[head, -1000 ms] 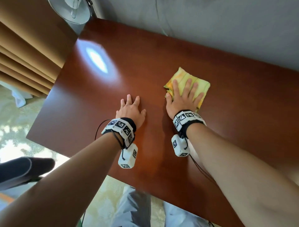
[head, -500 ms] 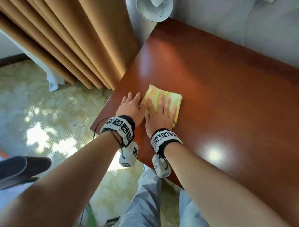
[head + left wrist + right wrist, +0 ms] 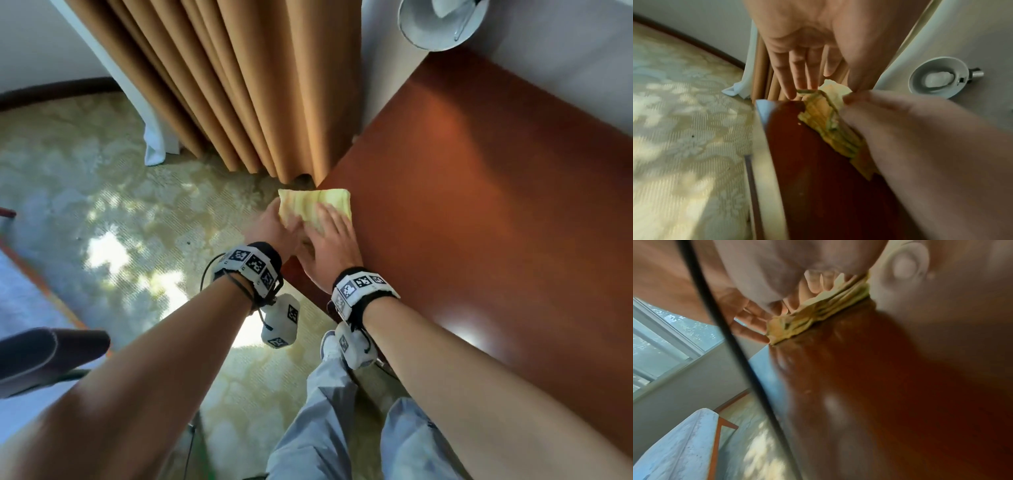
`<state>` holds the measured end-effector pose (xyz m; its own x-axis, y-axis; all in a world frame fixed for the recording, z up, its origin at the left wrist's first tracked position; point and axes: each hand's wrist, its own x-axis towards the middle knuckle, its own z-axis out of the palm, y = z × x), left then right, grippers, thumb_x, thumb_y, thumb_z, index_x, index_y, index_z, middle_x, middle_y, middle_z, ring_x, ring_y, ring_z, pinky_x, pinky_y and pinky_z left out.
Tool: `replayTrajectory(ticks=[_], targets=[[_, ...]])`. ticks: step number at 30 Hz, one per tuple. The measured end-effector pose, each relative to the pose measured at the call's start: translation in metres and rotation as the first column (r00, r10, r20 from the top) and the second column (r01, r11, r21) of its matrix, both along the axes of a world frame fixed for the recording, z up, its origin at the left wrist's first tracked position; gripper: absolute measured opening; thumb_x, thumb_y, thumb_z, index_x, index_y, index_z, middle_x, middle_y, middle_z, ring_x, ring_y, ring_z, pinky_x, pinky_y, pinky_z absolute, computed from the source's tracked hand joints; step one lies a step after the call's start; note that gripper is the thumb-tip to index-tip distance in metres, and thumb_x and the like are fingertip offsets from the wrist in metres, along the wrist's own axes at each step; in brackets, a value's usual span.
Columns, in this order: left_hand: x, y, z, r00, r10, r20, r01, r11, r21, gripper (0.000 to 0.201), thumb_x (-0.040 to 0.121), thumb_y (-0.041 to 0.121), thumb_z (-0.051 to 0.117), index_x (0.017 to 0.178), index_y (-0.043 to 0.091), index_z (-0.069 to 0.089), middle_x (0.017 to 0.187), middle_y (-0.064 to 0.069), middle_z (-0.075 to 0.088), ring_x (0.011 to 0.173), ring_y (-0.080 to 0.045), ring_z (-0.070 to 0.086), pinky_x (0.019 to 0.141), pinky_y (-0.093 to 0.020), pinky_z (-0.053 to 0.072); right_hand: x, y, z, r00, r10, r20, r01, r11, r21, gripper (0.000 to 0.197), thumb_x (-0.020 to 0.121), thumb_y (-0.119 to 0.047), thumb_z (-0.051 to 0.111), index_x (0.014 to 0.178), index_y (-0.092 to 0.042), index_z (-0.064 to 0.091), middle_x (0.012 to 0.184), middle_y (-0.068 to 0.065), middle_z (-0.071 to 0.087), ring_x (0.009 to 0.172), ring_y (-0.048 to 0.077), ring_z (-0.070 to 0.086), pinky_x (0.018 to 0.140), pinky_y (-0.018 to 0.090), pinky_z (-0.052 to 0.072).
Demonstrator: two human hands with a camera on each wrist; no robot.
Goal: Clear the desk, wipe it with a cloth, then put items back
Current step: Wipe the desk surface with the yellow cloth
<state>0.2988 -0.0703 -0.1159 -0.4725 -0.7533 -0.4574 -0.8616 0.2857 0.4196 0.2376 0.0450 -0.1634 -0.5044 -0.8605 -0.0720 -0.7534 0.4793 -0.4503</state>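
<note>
At the desk (image 3: 479,212) edge, one folded cloth (image 3: 317,205) lies under two flat, straight-fingered hands: left hand (image 3: 270,228), right hand (image 3: 330,250).

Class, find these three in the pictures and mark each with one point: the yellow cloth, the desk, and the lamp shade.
yellow cloth (image 3: 320,202): head view, on its folded top face, beyond the fingers.
desk (image 3: 479,212): head view, on the bare red-brown top.
lamp shade (image 3: 937,76): left wrist view, on the inside of the white shade.
</note>
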Motion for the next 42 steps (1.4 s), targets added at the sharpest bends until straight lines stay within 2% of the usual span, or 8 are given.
replayTrajectory(ticks=[4,10,15,21,26,31,34,42], targets=[[-0.016,0.003,-0.004,0.993,0.081,0.087,-0.084,0.996,0.034,0.069,0.095,0.049,0.054,0.153,0.019,0.031,0.140,-0.011,0.056,0.124,-0.033,0.056,0.103,-0.048,0.048,-0.021,0.026,0.007,0.942,-0.337,-0.011,0.335,0.940,-0.058,0.036,0.086,-0.020,0.061,0.121,-0.017,0.066,0.133,0.016,0.054,0.120,0.036,0.048,0.093,0.049,0.046],[-0.025,0.006,0.001,0.972,0.233,0.008,-0.233,0.969,0.082,0.058,0.091,0.032,0.066,0.142,0.013,0.046,0.120,-0.001,0.061,0.110,-0.027,0.062,0.095,-0.044,0.054,-0.027,0.012,0.030,0.745,-0.527,0.408,0.533,0.839,0.111,0.059,0.094,-0.022,0.059,0.148,-0.018,0.038,0.136,0.009,0.049,0.123,0.027,0.050,0.100,0.036,0.041],[-0.029,0.008,0.013,0.951,0.308,-0.019,-0.299,0.936,0.187,0.020,0.083,0.028,0.070,0.085,0.008,0.065,0.083,-0.007,0.067,0.082,-0.027,0.067,0.081,-0.041,0.060,-0.037,0.005,0.038,0.504,-0.652,0.567,0.610,0.733,0.302,0.042,0.086,-0.017,0.061,0.127,-0.015,0.055,0.125,0.006,0.062,0.114,0.029,0.059,0.094,0.039,0.050],[-0.041,0.015,0.023,0.949,0.307,-0.075,-0.257,0.886,0.385,0.058,0.086,0.018,0.068,0.139,0.009,0.046,0.085,-0.001,0.052,0.073,-0.019,0.055,0.058,-0.033,0.051,-0.054,0.025,0.046,0.312,-0.664,0.680,0.702,0.643,0.306,0.032,0.085,-0.014,0.065,0.116,-0.011,0.058,0.112,0.006,0.061,0.090,0.022,0.055,0.076,0.032,0.043],[-0.061,0.021,0.032,0.991,0.055,-0.118,-0.029,0.977,0.210,0.058,0.092,0.019,0.063,0.142,0.024,0.035,0.083,0.006,0.046,0.072,-0.013,0.054,0.059,-0.029,0.048,-0.052,0.039,0.055,0.221,-0.684,0.695,0.773,0.558,0.303,0.028,0.086,-0.013,0.063,0.111,-0.011,0.052,0.107,0.010,0.062,0.079,0.028,0.065,0.069,0.045,0.061],[-0.048,0.018,0.014,0.975,-0.179,0.133,0.179,0.984,0.009,0.053,0.089,0.012,0.053,0.137,0.026,0.037,0.096,-0.003,0.057,0.090,-0.028,0.060,0.071,-0.037,0.053,-0.041,0.042,0.056,0.411,-0.699,0.585,0.550,0.702,0.452,0.028,0.085,-0.031,0.061,0.106,-0.012,0.056,0.097,0.009,0.067,0.065,0.028,0.072,0.039,0.025,0.051],[-0.037,0.015,0.004,0.951,-0.212,0.226,0.215,0.977,0.010,0.050,0.092,0.014,0.055,0.138,0.024,0.038,0.094,-0.002,0.051,0.092,-0.028,0.056,0.072,-0.036,0.047,-0.040,0.039,0.055,0.496,-0.683,0.536,0.494,0.730,0.472,0.027,0.078,-0.031,0.054,0.094,-0.012,0.063,0.086,0.010,0.073,0.056,0.025,0.072,0.055,0.038,0.062],[-0.046,0.011,-0.002,0.938,-0.307,0.160,0.314,0.949,-0.017,0.050,0.091,0.015,0.052,0.134,0.037,0.037,0.079,-0.002,0.060,0.073,-0.025,0.061,0.058,-0.031,0.046,-0.042,0.040,0.058,0.657,-0.687,0.310,0.543,0.717,0.437,0.038,0.095,-0.029,0.056,0.126,-0.010,0.046,0.123,0.016,0.061,0.114,0.040,0.057,0.093,0.044,0.047]])
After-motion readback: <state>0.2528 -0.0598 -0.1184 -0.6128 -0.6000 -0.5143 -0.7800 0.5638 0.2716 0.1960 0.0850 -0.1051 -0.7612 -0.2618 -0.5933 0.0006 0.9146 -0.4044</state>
